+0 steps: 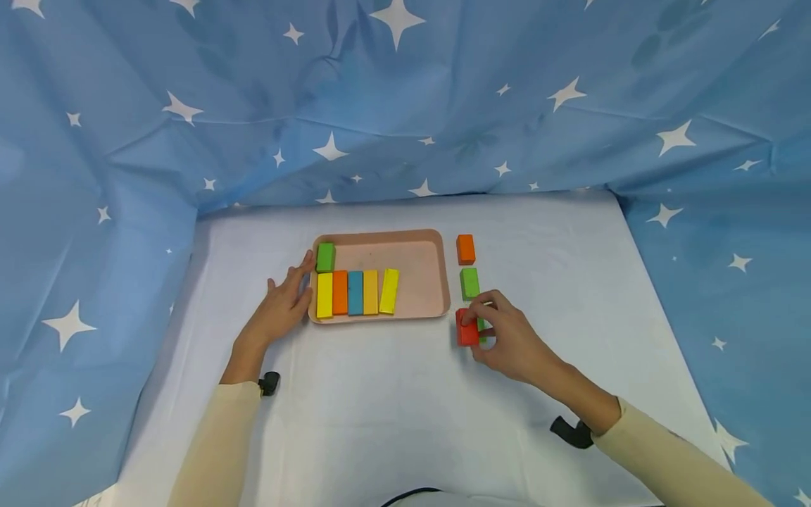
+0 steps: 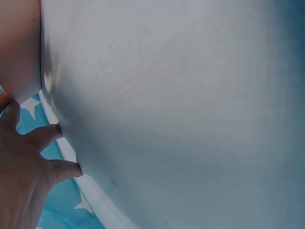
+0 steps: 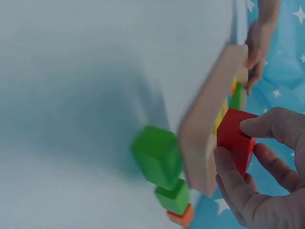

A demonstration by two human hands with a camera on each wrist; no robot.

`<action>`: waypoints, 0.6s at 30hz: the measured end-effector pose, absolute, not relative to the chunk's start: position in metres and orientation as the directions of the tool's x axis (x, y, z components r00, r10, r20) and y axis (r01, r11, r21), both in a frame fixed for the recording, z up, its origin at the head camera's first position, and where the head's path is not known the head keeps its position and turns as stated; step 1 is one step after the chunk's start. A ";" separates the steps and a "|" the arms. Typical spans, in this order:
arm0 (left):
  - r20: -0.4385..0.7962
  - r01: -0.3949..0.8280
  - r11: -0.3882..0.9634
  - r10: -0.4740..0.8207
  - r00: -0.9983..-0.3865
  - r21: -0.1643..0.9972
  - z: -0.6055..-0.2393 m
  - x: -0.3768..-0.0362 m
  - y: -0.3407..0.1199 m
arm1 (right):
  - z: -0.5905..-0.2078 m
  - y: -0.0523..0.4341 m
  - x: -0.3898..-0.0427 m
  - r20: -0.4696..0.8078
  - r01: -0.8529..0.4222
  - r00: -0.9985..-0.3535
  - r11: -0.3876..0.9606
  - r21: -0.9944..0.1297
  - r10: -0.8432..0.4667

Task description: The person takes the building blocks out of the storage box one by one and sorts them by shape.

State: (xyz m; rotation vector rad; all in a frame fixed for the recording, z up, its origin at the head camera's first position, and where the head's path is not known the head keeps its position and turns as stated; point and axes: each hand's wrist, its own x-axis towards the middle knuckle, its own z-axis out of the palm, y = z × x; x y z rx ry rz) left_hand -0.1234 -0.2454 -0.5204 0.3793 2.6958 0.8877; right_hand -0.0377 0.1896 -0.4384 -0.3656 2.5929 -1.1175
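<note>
My right hand [image 1: 507, 341] pinches a red block [image 3: 234, 137] between thumb and fingers, held above the table beside the tray's right end. A green block [image 3: 157, 155] stands on the table below it, partly hidden by the hand and red block in the head view. My left hand [image 1: 279, 310] rests with spread fingers against the left edge of the pink tray [image 1: 415, 264]. In the tray's front row lie a yellow block [image 1: 324, 296], an orange one [image 1: 340, 292], a blue one [image 1: 355, 293], an amber one [image 1: 370, 292] and a tilted yellow one [image 1: 389, 291].
Another green block [image 1: 326, 258] sits in the tray's back left corner. Right of the tray, a light green block [image 1: 469, 283] and an orange block [image 1: 465, 249] line up on the white tabletop [image 1: 380, 394]. A blue star-patterned cloth [image 1: 443, 91] hangs around the table.
</note>
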 end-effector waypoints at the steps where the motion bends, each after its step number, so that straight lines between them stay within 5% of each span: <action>1: -0.178 0.157 0.776 0.328 -0.928 0.611 -0.520 -0.124 -0.246 | -0.440 0.192 -0.031 -0.165 -0.115 -0.924 0.663 -0.740 -0.344; 18: -0.195 0.148 0.785 0.324 -0.926 0.601 -0.524 -0.127 -0.245 | -0.485 0.208 0.028 -0.241 -0.047 -0.914 0.675 -0.737 -0.327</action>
